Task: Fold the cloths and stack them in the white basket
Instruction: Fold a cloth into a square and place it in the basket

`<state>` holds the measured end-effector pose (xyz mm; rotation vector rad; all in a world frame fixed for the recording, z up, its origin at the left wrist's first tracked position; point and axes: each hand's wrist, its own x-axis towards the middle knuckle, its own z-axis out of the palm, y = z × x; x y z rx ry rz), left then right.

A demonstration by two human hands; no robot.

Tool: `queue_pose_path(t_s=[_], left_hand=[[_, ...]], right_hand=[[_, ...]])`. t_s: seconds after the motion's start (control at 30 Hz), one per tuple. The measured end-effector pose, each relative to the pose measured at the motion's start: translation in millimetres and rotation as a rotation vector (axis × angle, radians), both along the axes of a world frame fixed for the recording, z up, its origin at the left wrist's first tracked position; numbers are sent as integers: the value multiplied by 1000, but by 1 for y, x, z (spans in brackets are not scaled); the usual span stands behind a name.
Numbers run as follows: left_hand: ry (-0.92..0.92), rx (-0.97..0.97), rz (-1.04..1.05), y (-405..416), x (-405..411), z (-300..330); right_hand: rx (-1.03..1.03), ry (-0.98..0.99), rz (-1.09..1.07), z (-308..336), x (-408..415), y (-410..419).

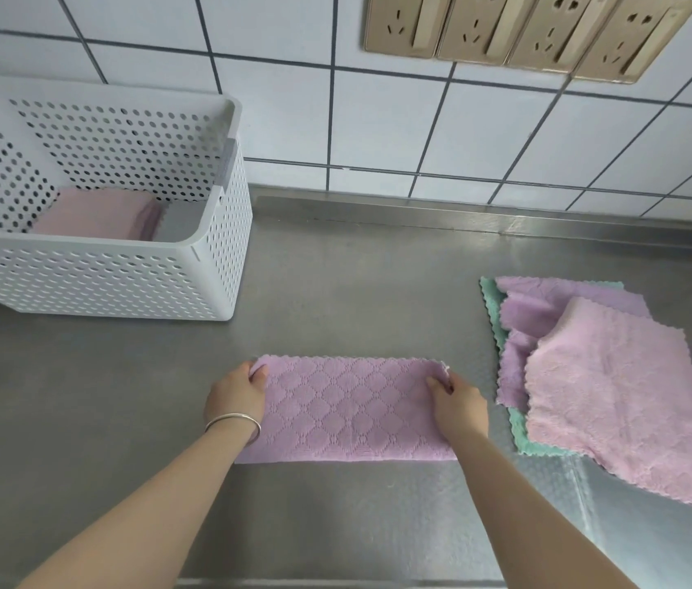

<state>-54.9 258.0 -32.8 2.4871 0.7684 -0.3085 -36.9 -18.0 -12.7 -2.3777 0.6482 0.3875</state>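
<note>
Right now the lilac cloth [348, 412] lies flat on the steel counter [131, 397], front-centre, folded once into a long rectangle. Its long axis runs left-right, parallel w/ the counter's front edge; the scalloped loose edges point away toward the tiled wall [378, 121], the smooth fold sits nearest the person. Left hand [238, 393] pinches the far-left corner, right hand [456, 399] pinches the far-right corner, both w/ fingers curled over the doubled edge.

Likely step, by my read: squaring corners before the next fold across the long axis. Risks: layers may slip apart if either pinch catches only the top ply, giving a skewed fold; steel looks slick, so the whole cloth could slide rather than crease.

Further out, the white basket [93, 286] stands back-left, well apart from the cloth, w/ a folded pink cloth [93, 218] already on its floor. A sloppy fold could end up too wide to stack neatly on that one.

On the right, a loose pile waits unfolded: pink cloth [616, 401] on top, purple cloth [548, 308] under it, green cloth [490, 299] at bottom. A bangle [236, 420] circles the left wrist.
</note>
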Motion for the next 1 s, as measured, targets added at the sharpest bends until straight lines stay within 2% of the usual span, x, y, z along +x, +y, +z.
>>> queue_pose_path(t_s=[0.33,0.37,0.43,0.53,0.63,0.7,0.8,1.0], left_hand=[[87,117,22,-2,5,4],[59,126,56,-2,3,5],[-108,161,74,-3,-4,4],[-337,306,-217,-21,-17,0],[-286,302,-650,-58,-26,-7],[-194,314,-809,-80,-30,-12],[-91,334,-909,-96,-35,-22],[-6,300,-920,-97,-34,-24]], right_hand=[[-141,24,-41,-6,7,8],[-135,11,-62,-6,5,9],[-134,-50,-110,-7,0,10],[-229,-129,-114,-12,-18,10],[-268,-77,-141,-16,-39,10],[-308,-34,-129,-17,-53,12],[-344,-7,-101,-18,-69,16],[-421,98,-34,-15,-78,15]])
